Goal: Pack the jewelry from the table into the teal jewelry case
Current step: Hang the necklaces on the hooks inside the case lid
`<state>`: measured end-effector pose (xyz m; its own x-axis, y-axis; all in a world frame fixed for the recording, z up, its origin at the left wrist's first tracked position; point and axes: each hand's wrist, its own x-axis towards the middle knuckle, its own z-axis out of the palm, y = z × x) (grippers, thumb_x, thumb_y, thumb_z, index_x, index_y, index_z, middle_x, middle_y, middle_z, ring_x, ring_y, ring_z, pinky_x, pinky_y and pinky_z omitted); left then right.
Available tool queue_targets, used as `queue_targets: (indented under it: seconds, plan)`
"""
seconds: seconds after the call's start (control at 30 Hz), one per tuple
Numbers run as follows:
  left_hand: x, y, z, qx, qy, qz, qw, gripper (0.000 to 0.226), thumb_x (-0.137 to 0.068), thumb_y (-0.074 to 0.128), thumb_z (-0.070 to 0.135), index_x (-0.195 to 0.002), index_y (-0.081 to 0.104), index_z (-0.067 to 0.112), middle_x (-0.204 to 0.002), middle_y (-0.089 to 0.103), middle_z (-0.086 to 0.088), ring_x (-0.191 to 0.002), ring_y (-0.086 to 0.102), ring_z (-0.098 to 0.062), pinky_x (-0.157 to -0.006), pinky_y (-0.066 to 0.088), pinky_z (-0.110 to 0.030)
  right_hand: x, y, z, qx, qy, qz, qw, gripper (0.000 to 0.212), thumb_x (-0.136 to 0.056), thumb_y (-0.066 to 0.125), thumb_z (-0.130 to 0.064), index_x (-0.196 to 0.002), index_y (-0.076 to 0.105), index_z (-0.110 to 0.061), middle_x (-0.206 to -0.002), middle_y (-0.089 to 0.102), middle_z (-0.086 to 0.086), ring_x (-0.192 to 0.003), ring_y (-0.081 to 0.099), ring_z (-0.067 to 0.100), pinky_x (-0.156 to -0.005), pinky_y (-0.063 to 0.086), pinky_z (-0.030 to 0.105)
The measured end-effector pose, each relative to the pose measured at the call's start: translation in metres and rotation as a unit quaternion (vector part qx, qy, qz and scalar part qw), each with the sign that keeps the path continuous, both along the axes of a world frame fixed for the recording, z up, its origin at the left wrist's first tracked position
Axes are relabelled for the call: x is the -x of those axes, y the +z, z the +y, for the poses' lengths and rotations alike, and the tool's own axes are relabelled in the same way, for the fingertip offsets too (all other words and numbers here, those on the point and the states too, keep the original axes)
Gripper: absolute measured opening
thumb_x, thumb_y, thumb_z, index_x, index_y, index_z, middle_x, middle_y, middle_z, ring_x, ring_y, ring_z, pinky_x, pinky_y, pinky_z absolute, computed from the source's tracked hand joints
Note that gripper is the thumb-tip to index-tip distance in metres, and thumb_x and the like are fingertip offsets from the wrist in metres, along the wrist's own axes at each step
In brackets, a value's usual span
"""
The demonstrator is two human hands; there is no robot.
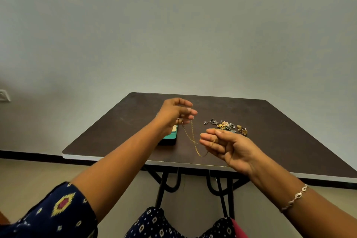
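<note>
A thin gold chain (193, 141) hangs in a loop above the dark table (280, 141), strung between both hands. My left hand (176, 114) pinches one end of it high above the teal jewelry case (170, 135). My right hand (226, 146) holds the other end between thumb and fingers, lower and nearer to me. The case lies flat on the table and is mostly hidden behind my left wrist; I cannot tell whether its lid is up. A small pile of jewelry (225, 124) lies to the right of the case, with gold rings (243, 130) at its right end.
The table's near edge (193, 166) runs just under my hands, with black metal legs (164, 185) below it. A plain wall rises behind the table. I wear a silver bracelet (295, 197) on my right wrist.
</note>
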<state>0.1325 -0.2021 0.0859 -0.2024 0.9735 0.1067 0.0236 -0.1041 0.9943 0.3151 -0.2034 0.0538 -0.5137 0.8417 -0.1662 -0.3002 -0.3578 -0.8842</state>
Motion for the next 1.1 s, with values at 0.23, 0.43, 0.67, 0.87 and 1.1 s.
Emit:
queue_targets:
  seconds: [0.23,0.43,0.67,0.87,1.1]
  plan:
    - [-0.005,-0.019,-0.016,0.007,-0.029,0.041,0.999,0.01,-0.091,0.049,0.001,-0.089,0.054,0.009,-0.075,0.065,-0.009,-0.053,0.061,-0.007,-0.054,0.052,-0.02,0.006,0.001,-0.007,0.0,0.033,0.022,0.999,0.029,-0.096,0.031,-0.005,-0.109,0.058,-0.005,-0.095,0.071,0.017,-0.08,0.071,0.024,-0.078,0.054,0.034]
    - [-0.011,-0.031,-0.029,0.033,-0.081,0.033,0.996,0.005,-0.093,0.05,0.012,-0.094,0.056,0.012,-0.077,0.065,-0.007,-0.064,0.062,-0.013,-0.057,0.05,-0.022,0.017,-0.006,-0.021,-0.049,0.075,-0.018,0.996,0.04,-0.091,0.032,0.006,-0.116,0.054,-0.016,-0.108,0.067,0.021,-0.095,0.068,0.026,-0.087,0.051,0.035]
    - [-0.003,-0.036,-0.037,0.042,-0.114,0.003,0.993,0.016,-0.088,0.056,0.004,-0.101,0.057,0.013,-0.072,0.068,-0.005,-0.07,0.065,-0.015,-0.072,0.052,-0.027,0.021,-0.013,-0.034,-0.146,0.084,-0.117,0.979,0.042,-0.09,0.04,0.006,-0.106,0.055,-0.03,-0.106,0.068,0.016,-0.098,0.067,0.022,-0.088,0.05,0.032]
    - [0.001,-0.022,-0.043,0.044,-0.137,-0.02,0.989,0.014,-0.091,0.048,0.0,-0.1,0.057,0.006,-0.073,0.064,-0.01,-0.057,0.062,-0.014,-0.058,0.055,-0.022,0.016,-0.027,-0.023,-0.251,-0.081,-0.173,0.949,0.022,-0.088,0.046,0.006,-0.093,0.063,-0.008,-0.083,0.067,0.007,-0.08,0.064,0.017,-0.062,0.049,0.02]
    - [-0.005,-0.019,-0.047,0.059,-0.185,-0.03,0.981,0.009,-0.09,0.052,0.009,-0.092,0.061,0.009,-0.079,0.066,-0.009,-0.062,0.063,-0.013,-0.063,0.055,-0.024,0.021,-0.037,-0.022,-0.206,0.045,-0.034,0.977,0.038,-0.072,0.063,0.002,-0.108,0.06,-0.012,-0.1,0.07,0.004,-0.098,0.066,0.015,-0.084,0.052,0.023]
